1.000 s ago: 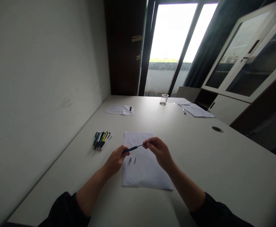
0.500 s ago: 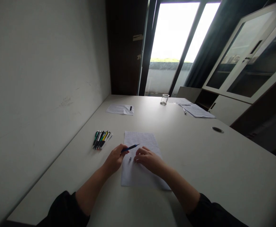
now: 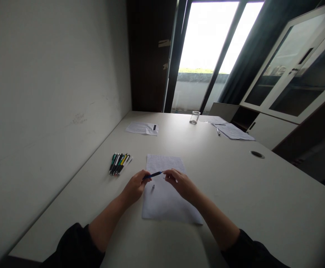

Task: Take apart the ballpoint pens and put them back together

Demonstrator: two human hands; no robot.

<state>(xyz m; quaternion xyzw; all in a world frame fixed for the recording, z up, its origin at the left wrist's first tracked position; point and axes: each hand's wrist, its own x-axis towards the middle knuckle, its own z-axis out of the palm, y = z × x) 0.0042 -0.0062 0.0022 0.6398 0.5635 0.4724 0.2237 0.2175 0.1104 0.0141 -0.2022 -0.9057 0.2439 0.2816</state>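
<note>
My left hand (image 3: 138, 183) is closed on a dark blue pen (image 3: 152, 175), whose thin tip points right. At that tip is my right hand (image 3: 179, 181), its fingers bent and pinched together; something tiny and pale shows by the fingers, too small to name. Both hands are above a lined sheet of paper (image 3: 168, 204). On the sheet, between the hands, lies a small pen part (image 3: 153, 187). A row of several pens (image 3: 120, 164), green, black, white and yellow, lies left of the paper.
A glass jar (image 3: 194, 117) stands at the far edge of the white table (image 3: 235, 193). Papers (image 3: 232, 131) with a pen (image 3: 218, 131) lie at the far right, and another sheet (image 3: 142, 128) at the far left. A round cable hole (image 3: 257, 154) is on the right.
My right hand has moved up and slightly right, from over the paper to the pen's tip. My left hand still holds the pen in nearly the same place.
</note>
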